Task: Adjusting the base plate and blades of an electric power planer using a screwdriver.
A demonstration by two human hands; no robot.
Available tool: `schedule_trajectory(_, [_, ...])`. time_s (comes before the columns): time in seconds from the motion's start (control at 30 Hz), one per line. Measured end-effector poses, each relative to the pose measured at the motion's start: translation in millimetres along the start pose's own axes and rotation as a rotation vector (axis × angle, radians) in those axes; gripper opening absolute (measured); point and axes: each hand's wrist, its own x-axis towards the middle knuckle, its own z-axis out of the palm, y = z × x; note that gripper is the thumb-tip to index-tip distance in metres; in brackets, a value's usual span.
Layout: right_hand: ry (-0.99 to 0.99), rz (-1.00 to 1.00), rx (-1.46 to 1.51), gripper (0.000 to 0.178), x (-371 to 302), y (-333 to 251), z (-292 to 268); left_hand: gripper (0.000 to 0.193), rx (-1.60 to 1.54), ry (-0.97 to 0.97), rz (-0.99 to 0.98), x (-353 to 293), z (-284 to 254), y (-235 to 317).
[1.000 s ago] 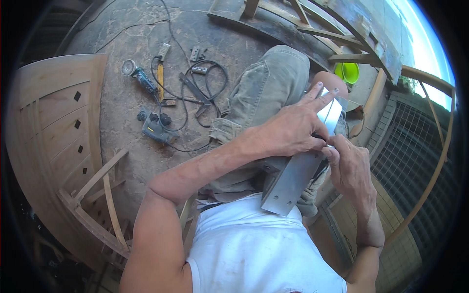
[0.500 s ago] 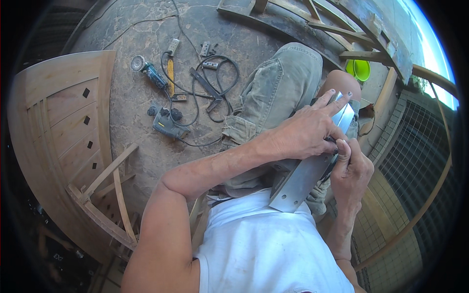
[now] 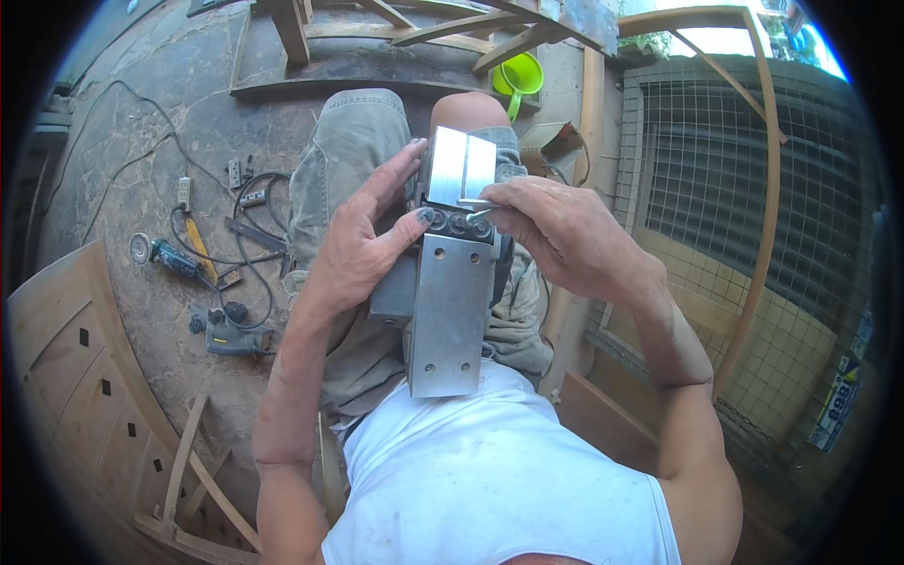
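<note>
An electric hand planer (image 3: 450, 306) lies upside down across my lap, its flat metal sole facing up. Between its two sole plates the cutter drum (image 3: 452, 222) shows, with several dark bolts in a row. My left hand (image 3: 363, 235) holds the planer by its left side; the thumb rests at the drum's left end and the fingers reach along the front plate. In a closed pinch, my right hand (image 3: 560, 231) grips a small metal wrench (image 3: 478, 213), whose tip is at the bolts on the right. The wrench's other end is hidden in the fingers.
On the floor to the left lie an angle grinder (image 3: 174, 257), another grey power tool (image 3: 235, 334), a yellow ruler (image 3: 200, 243) and looped cables. A panelled wooden door (image 3: 71, 353) leans at left. A green dipper (image 3: 518, 73) stands ahead; wire mesh (image 3: 716, 188) borders the right.
The view has swung to the right. My left hand has drawn back from across the planer to its left side. My right hand has moved over the drum, with the wrench now showing.
</note>
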Motion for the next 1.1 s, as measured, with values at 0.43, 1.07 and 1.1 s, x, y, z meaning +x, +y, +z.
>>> schedule_trajectory(0.43, [-0.195, -0.221, -0.204, 0.032, 15.4, -0.9, -15.1, 0.063, -0.071, -0.024, 0.024, 5.4, 0.1, -10.4])
schedule_trajectory(1.07, [-0.328, -0.136, -0.140, 0.012, 33.7, -25.3, -8.9, 0.030, 0.294, 0.037, 0.125, 11.2, 20.5, -15.6])
schedule_trajectory(1.1, [-0.331, -0.141, -0.133, 0.012, 35.0, -21.7, -9.1, 0.027, 0.246, 0.042, 0.114, 10.2, 19.6, -14.9])
